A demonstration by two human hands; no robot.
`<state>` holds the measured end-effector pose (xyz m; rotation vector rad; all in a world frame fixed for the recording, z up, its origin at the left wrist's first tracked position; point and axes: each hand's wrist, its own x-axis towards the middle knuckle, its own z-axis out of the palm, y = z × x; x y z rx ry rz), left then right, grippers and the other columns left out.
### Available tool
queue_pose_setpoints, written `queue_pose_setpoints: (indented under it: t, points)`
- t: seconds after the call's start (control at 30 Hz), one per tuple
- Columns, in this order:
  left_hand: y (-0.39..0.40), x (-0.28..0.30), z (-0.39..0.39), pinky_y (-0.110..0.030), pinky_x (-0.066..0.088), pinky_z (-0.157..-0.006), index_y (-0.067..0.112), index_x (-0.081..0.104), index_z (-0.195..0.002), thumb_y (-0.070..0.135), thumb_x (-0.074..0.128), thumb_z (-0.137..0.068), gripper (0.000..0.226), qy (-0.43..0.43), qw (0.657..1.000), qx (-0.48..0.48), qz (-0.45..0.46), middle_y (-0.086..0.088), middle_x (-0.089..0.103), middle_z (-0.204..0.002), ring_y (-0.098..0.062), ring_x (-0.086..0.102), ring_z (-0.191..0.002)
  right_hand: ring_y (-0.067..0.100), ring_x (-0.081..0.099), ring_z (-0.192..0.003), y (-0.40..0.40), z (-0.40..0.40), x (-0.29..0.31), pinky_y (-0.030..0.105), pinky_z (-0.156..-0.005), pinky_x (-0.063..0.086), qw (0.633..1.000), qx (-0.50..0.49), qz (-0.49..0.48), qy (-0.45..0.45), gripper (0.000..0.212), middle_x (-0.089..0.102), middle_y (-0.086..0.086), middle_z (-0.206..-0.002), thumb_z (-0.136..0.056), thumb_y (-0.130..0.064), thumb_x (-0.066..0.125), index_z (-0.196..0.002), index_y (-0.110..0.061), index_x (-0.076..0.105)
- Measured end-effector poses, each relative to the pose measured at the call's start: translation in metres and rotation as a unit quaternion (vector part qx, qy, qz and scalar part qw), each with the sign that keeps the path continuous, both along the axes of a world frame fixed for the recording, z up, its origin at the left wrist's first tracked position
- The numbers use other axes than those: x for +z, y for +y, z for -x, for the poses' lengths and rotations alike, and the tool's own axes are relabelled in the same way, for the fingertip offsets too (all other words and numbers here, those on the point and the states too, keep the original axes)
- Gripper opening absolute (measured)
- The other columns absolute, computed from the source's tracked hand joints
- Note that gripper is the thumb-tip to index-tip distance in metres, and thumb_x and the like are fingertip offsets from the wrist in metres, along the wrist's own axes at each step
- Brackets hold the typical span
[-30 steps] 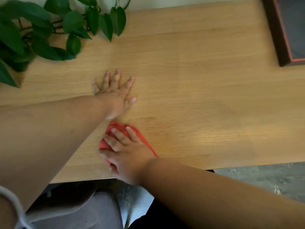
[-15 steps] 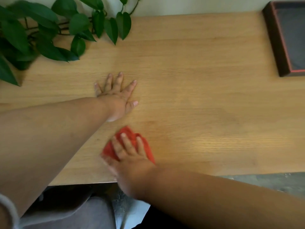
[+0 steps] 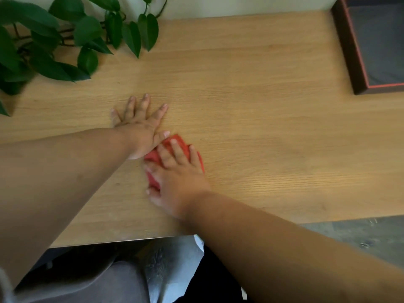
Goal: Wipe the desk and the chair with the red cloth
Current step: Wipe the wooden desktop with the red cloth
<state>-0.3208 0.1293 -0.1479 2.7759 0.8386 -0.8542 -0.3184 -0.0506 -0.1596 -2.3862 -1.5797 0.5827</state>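
A view from above onto a light wooden desk [image 3: 251, 119], looking down along two bare forearms. The left hand [image 3: 140, 125] lies flat on the desk top, palm down, fingers spread wide and holding nothing. Just beside it, toward the near edge, the right hand [image 3: 175, 178] presses down on a crumpled red cloth [image 3: 181, 147], its fingers [image 3: 177, 149] slightly apart and laid over the fabric; red shows past the fingertips and at the thumb side. The cloth seems to touch the left thumb, though blur makes this uncertain. A leafy green houseplant [image 3: 65, 40] trails over the far left corner. A dark shallow tray with a red inner edge [image 3: 354, 62] sits at the far right, well apart from the hands. Below the desk edge, grey floor [image 3: 360, 237] shows.
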Motion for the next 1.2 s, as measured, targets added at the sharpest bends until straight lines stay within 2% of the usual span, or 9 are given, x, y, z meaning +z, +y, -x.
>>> queue_pose_setpoints:
  t: [0.2,0.33,0.57,0.8,0.93,1.03,1.1,1.2]
  points:
    - [-0.001,0.003,0.000,-0.065,-0.005,-0.112,0.053,-0.018,-0.141,0.070,0.023,-0.087,0.070,-0.003,1.000,-0.002,0.009,0.004,-0.030,-0.157,-0.029,-0.026,-0.143,0.031,0.011,-0.149,-0.074,-0.117,0.004,0.060,-0.115,0.008,0.971,-0.220,0.041,-0.079,0.070,0.024,0.004,-0.162,-0.077,-0.072,0.041,-0.142,-0.048,0.033]
    - [-0.004,0.006,0.000,-0.065,-0.004,-0.112,0.051,-0.014,-0.144,0.068,0.025,-0.089,0.069,-0.022,1.000,-0.002,0.002,0.003,-0.027,-0.158,-0.029,-0.024,-0.144,0.032,0.013,-0.149,-0.112,-0.166,0.003,0.058,-0.116,0.012,0.952,-0.278,0.062,-0.108,0.073,0.024,0.006,-0.162,-0.077,-0.073,0.039,-0.144,-0.046,0.031]
    - [-0.012,-0.001,0.014,-0.062,-0.004,-0.113,0.045,-0.012,-0.147,0.063,0.018,-0.092,0.065,-0.062,0.998,-0.013,-0.030,0.000,-0.022,-0.160,-0.029,-0.020,-0.145,0.033,0.012,-0.149,-0.109,-0.161,0.000,0.060,-0.117,0.010,0.948,-0.287,0.054,-0.123,0.071,0.022,0.008,-0.162,-0.081,-0.072,0.034,-0.146,-0.043,0.030]
    - [-0.012,-0.013,0.037,-0.055,-0.003,-0.115,0.041,-0.008,-0.149,0.059,0.016,-0.092,0.064,-0.092,0.994,-0.049,-0.041,-0.004,-0.016,-0.162,-0.029,-0.015,-0.147,0.035,0.013,-0.149,-0.058,-0.082,-0.001,0.060,-0.116,0.005,0.983,-0.134,0.014,-0.124,0.068,0.025,0.008,-0.161,-0.085,-0.071,0.028,-0.145,-0.041,0.031]
    - [-0.008,-0.018,0.061,-0.051,-0.004,-0.115,0.039,-0.006,-0.149,0.058,0.013,-0.090,0.064,-0.102,0.991,-0.069,-0.049,-0.003,-0.011,-0.163,-0.028,-0.012,-0.147,0.034,0.010,-0.149,-0.028,-0.041,-0.001,0.060,-0.117,0.004,0.990,-0.092,0.010,-0.104,0.065,0.022,0.007,-0.162,-0.086,-0.067,0.028,-0.145,-0.042,0.032]
    - [-0.007,-0.023,0.063,-0.051,-0.004,-0.115,0.041,-0.006,-0.148,0.058,0.014,-0.090,0.063,-0.112,0.990,-0.073,-0.054,-0.002,-0.012,-0.162,-0.028,-0.012,-0.147,0.032,0.009,-0.150,-0.028,-0.042,-0.001,0.058,-0.118,0.005,0.991,-0.081,0.012,-0.106,0.064,0.021,0.005,-0.163,-0.087,-0.065,0.029,-0.147,-0.041,0.030]
    - [-0.005,-0.021,0.061,-0.051,-0.004,-0.115,0.042,-0.007,-0.148,0.059,0.014,-0.090,0.064,-0.112,0.990,-0.072,-0.036,-0.001,-0.012,-0.162,-0.028,-0.013,-0.147,0.031,0.011,-0.150,-0.042,-0.058,0.002,0.058,-0.118,0.007,0.989,-0.102,0.017,-0.109,0.066,0.022,0.006,-0.162,-0.087,-0.066,0.030,-0.148,-0.039,0.027]
    - [-0.002,-0.019,0.061,-0.052,-0.005,-0.114,0.043,-0.010,-0.147,0.059,0.016,-0.090,0.064,-0.103,0.992,-0.075,-0.020,-0.002,-0.015,-0.162,-0.028,-0.015,-0.147,0.035,0.016,-0.148,-0.076,-0.095,0.005,0.059,-0.117,0.012,0.974,-0.190,0.030,-0.116,0.070,0.024,0.011,-0.161,-0.088,-0.065,0.034,-0.150,-0.035,0.022]
